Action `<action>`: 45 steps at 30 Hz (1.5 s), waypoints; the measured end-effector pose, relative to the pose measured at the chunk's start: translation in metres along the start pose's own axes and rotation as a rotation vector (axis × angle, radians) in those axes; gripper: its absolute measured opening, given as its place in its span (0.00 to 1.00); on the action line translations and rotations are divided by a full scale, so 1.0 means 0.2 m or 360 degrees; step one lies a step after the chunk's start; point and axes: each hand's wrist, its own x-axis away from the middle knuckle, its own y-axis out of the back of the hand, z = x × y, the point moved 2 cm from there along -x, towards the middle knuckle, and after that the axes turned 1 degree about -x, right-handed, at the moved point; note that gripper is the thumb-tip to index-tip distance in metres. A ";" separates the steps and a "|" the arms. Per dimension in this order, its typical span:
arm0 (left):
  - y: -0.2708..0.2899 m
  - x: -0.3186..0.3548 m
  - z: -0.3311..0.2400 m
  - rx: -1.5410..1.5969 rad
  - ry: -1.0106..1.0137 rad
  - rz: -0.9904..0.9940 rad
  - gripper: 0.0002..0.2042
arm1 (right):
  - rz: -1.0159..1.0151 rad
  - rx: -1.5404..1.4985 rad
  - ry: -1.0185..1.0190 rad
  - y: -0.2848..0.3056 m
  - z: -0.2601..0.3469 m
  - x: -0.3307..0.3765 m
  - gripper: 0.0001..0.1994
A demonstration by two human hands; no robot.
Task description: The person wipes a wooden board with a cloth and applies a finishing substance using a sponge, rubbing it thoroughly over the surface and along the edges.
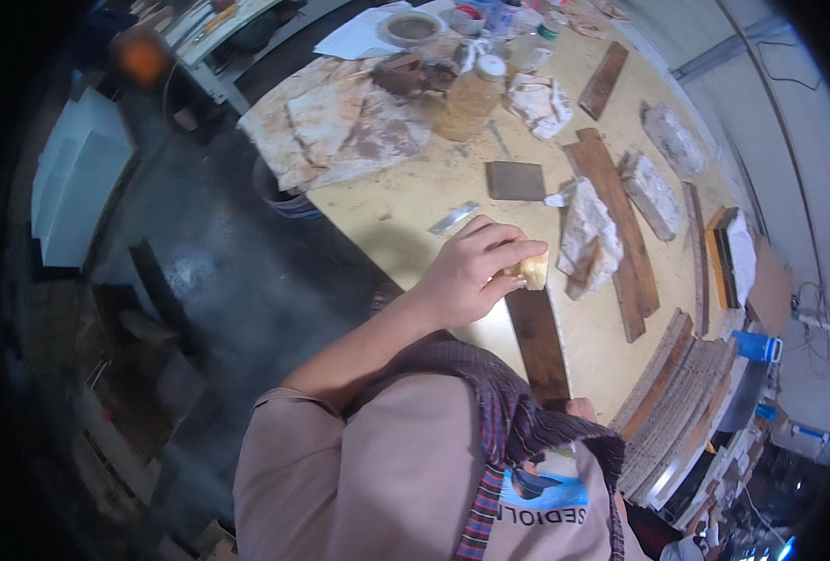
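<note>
My left hand (480, 265) reaches across from the left, its fingers closed round a pale yellow wad (533, 269), perhaps sponge or cloth. The wad is at the far end of a dark brown wooden plank (539, 341) lying on the table. Only a small patch of my right hand (580, 409) shows beside the plank's near end; the striped scarf (527, 421) hides the rest, including most of its fingers. Just beyond my left hand lie a thin shiny metal strip (454, 218) and a flat grey-brown block (516, 180).
A crumpled stained cloth (590, 238) and brown planks (621, 234) lie right of my left hand. Further right are whitish wrapped blocks (651, 194) and stacked strips (681, 393). A jar of yellowish liquid (471, 98) stands farther back. The table's left edge borders a dark floor (247, 271).
</note>
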 end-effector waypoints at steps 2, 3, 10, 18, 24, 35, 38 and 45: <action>0.00 0.01 -0.01 -0.0049 0.0010 0.0048 0.22 | 0.0031 0.0004 -0.0029 -0.01 0.02 0.01 0.24; 0.00 0.02 0.01 -0.0062 -0.0005 0.0079 0.22 | 0.0044 0.0000 -0.0037 -0.01 0.04 0.00 0.24; 0.08 0.02 0.02 -0.0140 0.0181 0.0078 0.23 | 0.0237 -0.0296 0.0039 0.00 0.07 0.01 0.22; 0.00 -0.02 0.05 -0.0191 0.0104 0.0434 0.24 | 0.0086 -0.0583 0.0185 -0.08 0.08 0.10 0.27; -0.09 -0.16 -0.10 -0.0062 0.0036 0.0335 0.25 | 0.0120 -0.0793 0.0080 -0.07 0.04 0.11 0.29; 0.24 0.00 0.53 -0.0807 0.0352 0.0093 0.23 | -0.0049 -0.1010 0.0201 -0.12 -0.07 0.15 0.24; 0.35 -0.01 0.80 -0.1073 0.0408 -0.0051 0.24 | -0.0097 -0.0897 0.0232 -0.12 -0.07 0.14 0.29; 0.05 -0.17 0.82 -0.1360 0.0076 0.0032 0.24 | -0.0141 -0.0757 0.0212 -0.12 -0.07 0.17 0.26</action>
